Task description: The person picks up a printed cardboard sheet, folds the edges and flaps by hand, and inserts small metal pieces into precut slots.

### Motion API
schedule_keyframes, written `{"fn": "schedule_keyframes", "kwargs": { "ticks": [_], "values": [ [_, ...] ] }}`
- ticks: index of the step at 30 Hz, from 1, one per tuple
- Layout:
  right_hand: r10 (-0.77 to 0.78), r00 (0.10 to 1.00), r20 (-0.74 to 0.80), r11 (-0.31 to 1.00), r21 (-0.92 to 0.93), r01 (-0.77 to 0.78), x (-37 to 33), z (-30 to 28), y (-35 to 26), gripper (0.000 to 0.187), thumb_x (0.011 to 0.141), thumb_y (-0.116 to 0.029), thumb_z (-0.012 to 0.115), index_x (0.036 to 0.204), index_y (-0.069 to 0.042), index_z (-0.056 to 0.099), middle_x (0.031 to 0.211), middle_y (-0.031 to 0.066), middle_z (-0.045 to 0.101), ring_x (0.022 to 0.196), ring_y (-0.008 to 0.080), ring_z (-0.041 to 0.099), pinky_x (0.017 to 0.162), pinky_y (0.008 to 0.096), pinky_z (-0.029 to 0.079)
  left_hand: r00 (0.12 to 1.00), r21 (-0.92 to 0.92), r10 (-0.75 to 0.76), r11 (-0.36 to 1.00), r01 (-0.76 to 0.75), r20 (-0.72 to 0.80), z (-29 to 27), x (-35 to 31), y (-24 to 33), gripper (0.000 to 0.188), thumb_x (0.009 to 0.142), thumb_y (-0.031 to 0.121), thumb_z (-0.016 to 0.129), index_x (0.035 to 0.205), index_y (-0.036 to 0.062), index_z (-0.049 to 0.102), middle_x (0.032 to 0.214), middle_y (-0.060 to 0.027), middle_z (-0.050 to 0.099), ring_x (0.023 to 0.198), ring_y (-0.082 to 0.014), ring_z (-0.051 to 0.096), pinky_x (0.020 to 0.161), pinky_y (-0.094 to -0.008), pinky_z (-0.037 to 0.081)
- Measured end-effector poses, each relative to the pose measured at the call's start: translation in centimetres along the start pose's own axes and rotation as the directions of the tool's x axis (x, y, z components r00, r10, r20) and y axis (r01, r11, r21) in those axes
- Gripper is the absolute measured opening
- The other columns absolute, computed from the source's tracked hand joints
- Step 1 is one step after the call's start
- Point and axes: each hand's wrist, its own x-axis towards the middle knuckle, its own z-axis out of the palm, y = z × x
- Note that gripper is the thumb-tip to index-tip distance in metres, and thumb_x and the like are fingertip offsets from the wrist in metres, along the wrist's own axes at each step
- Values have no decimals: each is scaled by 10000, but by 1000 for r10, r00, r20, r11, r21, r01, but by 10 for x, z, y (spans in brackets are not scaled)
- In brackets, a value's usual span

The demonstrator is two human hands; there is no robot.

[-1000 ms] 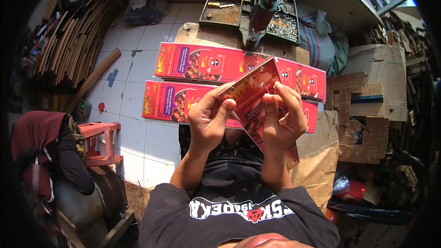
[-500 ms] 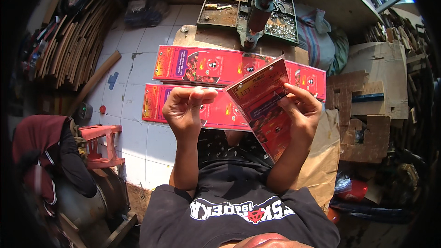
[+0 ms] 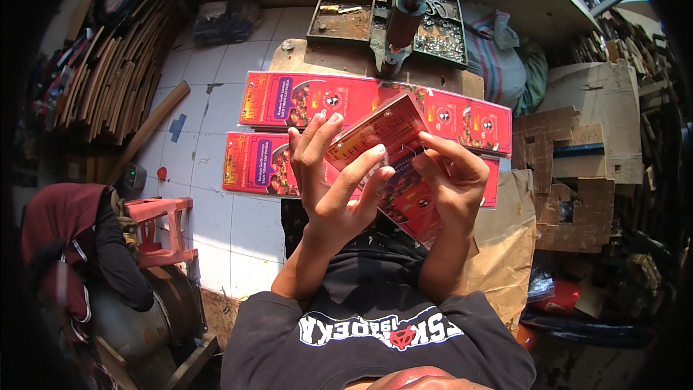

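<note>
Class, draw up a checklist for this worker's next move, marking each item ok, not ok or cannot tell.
1. Right hand grips the raised red card: ok, pinching its right edge.
2. Left hand grips it too: cannot tell; fingers spread before it, contact unclear.
3. Raised red card lies flat: not ok, held up at a slant.
4. Both hands clear of the bench press: ok.
5. Small metal pieces in the tray: ok.

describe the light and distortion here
In the head view, sunlight whitens floor tiles and brightens brown paper; also there, the held red panel looks darker than the panels behind; same head view, straight edges bend toward the black rim.
</note>
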Motion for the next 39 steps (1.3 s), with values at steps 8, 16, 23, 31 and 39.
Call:
{"fn": "schedule_keyframes", "kwargs": {
  "ticks": [8, 16, 23, 31, 39],
  "values": [
    [-109, 988, 108, 988, -95, 120, -4, 17, 2, 346, 726, 132, 693, 1052, 18, 687, 835, 90, 679, 718, 100, 617, 644, 218, 480, 1000, 224, 8, 975, -1, -29, 0, -1, 2, 178, 740, 278, 781, 898, 223, 719, 1272, -81, 544, 1301, -299, 404, 1135, -565, 12],
    [-112, 994, -14, 989, -95, 111, -1, 5, 5, 342, 729, 134, 692, 1046, 5, 695, 783, 52, 661, 691, 73, 584, 628, 200, 457, 968, -122, -101, 990, 74, -229, -3, -4, -23, 119, 900, 214, 632, 839, 117, 600, 1118, -72, 613, 1191, -297, 543, 1135, -547, 144],
    [-33, 992, -118, 996, -80, 24, 2, -5, 2, 355, 747, 132, 689, 1078, 2, 687, 796, 26, 660, 708, 53, 570, 653, 186, 446, 912, -625, -411, 717, 309, -20, -7, 3, -32, 427, 961, 352, 540, 1190, -7, 513, 1152, -177, 599, 1034, -230, 619, 938, -365, 461],
    [21, 992, -126, 1000, 1, -21, 0, -6, 2, 344, 766, 99, 707, 1098, 17, 672, 793, 40, 660, 697, 55, 573, 635, 177, 442, 883, -847, -321, 301, 439, 343, -5, -1, -24, 419, 896, 51, 635, 1274, -69, 499, 1146, -157, 628, 1051, -174, 603, 908, -299, 479],
    [27, 993, -119, 999, 43, -22, 2, -7, 5, 351, 776, 97, 703, 1118, 27, 660, 811, 41, 655, 715, 61, 576, 655, 180, 454, 866, -857, -371, 261, 444, 336, -1, -7, -26, 310, 900, 33, 628, 1182, -80, 564, 1028, -127, 668, 915, -126, 623, 817, -258, 504]
  ]
}}
